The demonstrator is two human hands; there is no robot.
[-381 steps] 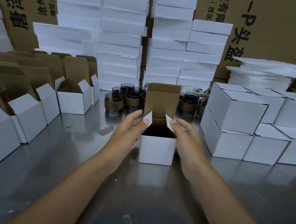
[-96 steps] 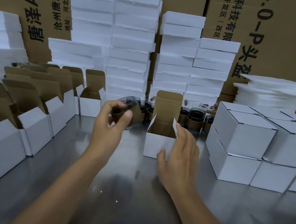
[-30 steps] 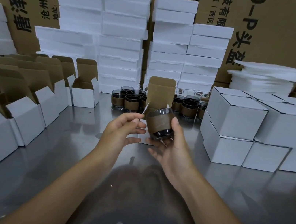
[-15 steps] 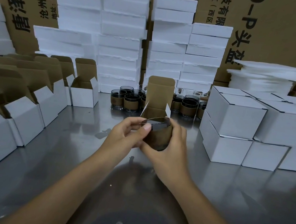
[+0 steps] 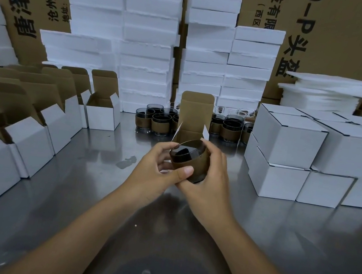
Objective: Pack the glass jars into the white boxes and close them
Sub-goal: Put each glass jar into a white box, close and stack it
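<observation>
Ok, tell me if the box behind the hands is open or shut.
Open: the box has its lid flap upright and side flaps spread; the jar is outside it.

Left hand [image 5: 158, 171], right hand [image 5: 211, 183] cupped together (fingers [image 5: 216, 157] curled).

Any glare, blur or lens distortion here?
Head view: wide-angle lens bows the white foam slab stacks near the edges; the shiny metal table carries soft reflections, no blown glare; the brown-sleeved glass jar, left hand and right hand look sharp.
</observation>
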